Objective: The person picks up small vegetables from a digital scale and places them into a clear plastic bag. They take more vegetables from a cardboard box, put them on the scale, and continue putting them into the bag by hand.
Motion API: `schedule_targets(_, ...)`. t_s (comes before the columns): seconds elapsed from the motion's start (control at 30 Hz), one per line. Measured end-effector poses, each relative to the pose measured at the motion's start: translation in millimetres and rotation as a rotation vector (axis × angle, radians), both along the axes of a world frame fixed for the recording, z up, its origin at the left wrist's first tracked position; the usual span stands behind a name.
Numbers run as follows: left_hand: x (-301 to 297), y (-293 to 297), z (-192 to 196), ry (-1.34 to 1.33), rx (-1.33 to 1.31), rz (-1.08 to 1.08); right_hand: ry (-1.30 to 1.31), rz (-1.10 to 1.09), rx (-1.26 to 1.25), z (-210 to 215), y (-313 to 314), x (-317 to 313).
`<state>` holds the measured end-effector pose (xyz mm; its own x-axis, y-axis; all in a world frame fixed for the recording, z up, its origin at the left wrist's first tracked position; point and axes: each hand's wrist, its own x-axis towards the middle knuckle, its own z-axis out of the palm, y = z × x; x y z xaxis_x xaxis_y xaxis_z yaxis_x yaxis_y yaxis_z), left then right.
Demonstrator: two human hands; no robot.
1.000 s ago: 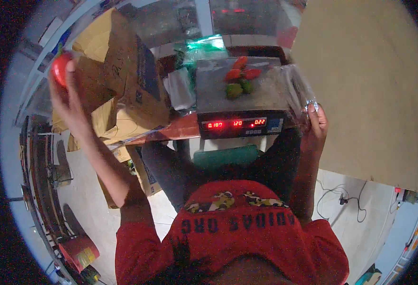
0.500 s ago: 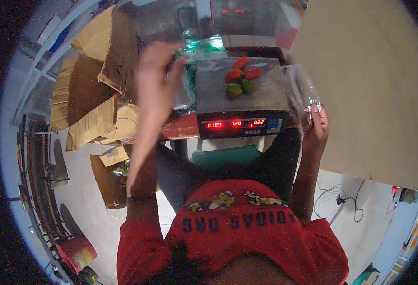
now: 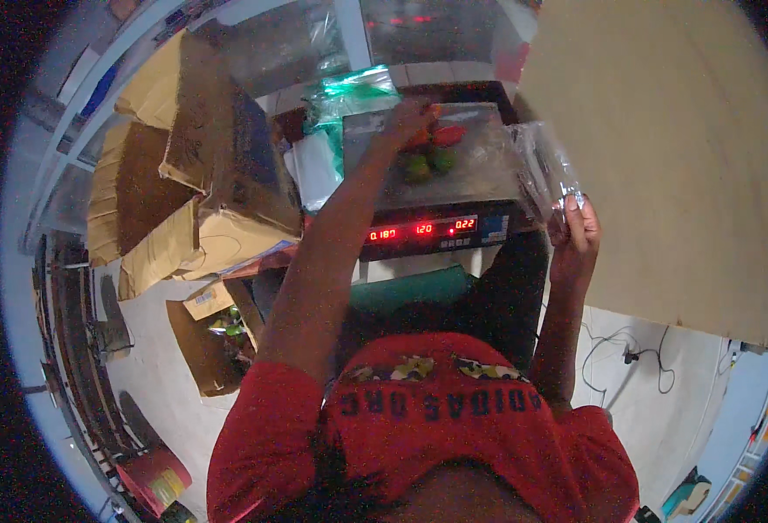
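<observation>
Reaching over the digital scale [image 3: 441, 179], left hand [image 3: 408, 115] is touching the red peppers [image 3: 441, 135] on its pan at 12 o'clock; grip unclear. Green peppers [image 3: 429, 163] are sitting just beside them. Right hand [image 3: 577, 228] is pinching a clear plastic bag [image 3: 545, 166] at 2 o'clock.

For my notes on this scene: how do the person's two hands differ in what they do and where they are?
The left hand reaches out over the scale pan, at the red peppers; the right hand is beside the scale, nearer the body. The left holds no bag; the right grips a clear plastic bag. Both are bare.
</observation>
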<state>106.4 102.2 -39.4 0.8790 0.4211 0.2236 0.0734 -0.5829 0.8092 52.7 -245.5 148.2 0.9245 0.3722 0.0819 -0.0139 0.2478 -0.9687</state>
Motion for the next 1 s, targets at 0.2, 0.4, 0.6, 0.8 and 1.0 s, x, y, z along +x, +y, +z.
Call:
schedule_targets(0.2,10.4,-12.3,-16.2,0.001,0.213,-0.068,0.051,-0.039,-0.036,1.2,0.9,1.0)
schedule_targets(0.4,-23.4,50.8,-52.0,0.086,-0.186,-0.111,0.047,0.012,0.000,14.1,12.1,-10.7)
schedule_targets(0.6,-35.8,10.7,-8.0,0.191,-0.197,-0.366,-0.013,-0.062,-0.035,-6.6,-7.6,8.6)
schedule_targets(0.8,-59.3,30.6,-20.1,0.106,-0.044,-0.240,-0.010,0.050,-0.024,1.1,-1.3,2.2)
schedule_targets(1.0,-77.1,9.3,-2.1,0.106,-0.033,-0.129,-0.009,0.000,0.009,2.1,0.9,-0.7)
